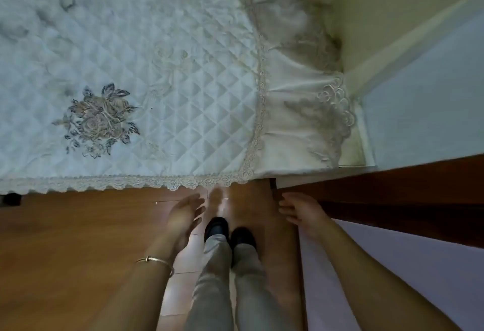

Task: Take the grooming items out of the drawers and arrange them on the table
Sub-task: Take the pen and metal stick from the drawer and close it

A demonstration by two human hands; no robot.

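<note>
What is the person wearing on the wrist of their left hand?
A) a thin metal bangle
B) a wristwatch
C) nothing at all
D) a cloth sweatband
A: a thin metal bangle circles the wrist just behind the open, empty left hand, while the right hand has a bare wrist.

Quilted cloth bedspread [125, 55], lace-trimmed; glossy, seemingly wooden floor [65, 239].

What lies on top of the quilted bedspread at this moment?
Nothing rests on the quilted bedspread; only its embroidered flower and lace edge show. What it covers beneath is hidden. Both hands, left hand and right hand, are empty.
</note>
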